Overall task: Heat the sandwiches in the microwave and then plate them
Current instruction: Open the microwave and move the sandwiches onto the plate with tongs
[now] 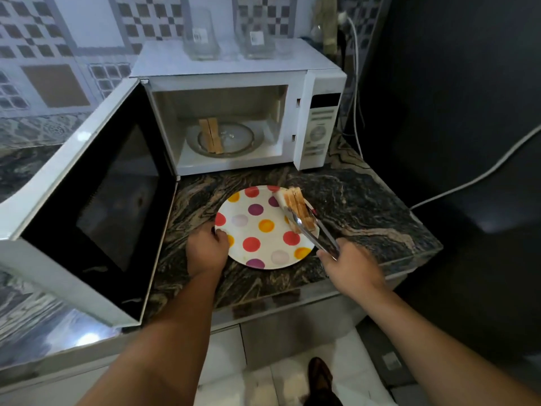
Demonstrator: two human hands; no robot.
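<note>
Now the right hand (349, 266) grips metal tongs (317, 234), which clamp one sandwich (298, 210) over the far right rim of the dotted plate (257, 227). Left hand (206, 249) curls on the plate's near left edge, steadying it on the counter (366, 200). Behind, the microwave (234, 112) stands open, a second sandwich (211, 136) on its glass dish (234, 139).

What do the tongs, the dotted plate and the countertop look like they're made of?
Tongs: polished metal, probably steel, given the bright silvery glints. Dotted plate: looks like melamine or plastic, matte with printed dots, though ceramic is possible. Countertop: polished stone, seemingly granite, dark with swirling veins.
</note>
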